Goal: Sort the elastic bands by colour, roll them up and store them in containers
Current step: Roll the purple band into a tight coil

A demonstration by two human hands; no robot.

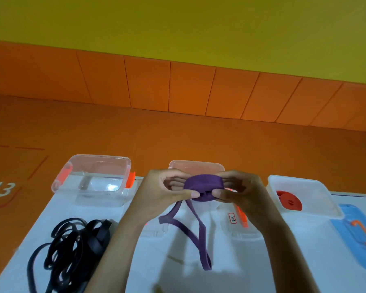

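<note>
Left hand [167, 192], right hand [240, 192]: fingers curled close, thumbs and fingertips pinching a part-rolled purple elastic band [203, 183]. It is flat and matte, its loose loop hanging below the fingers.

Behind the fingers: clear plastic container [195, 164]; label [232, 218] illegible.

Left of the fingers: tangled black bands [72, 250].

Right of the fingers: coiled red band [288, 200] in a translucent tub [294, 179].
</note>
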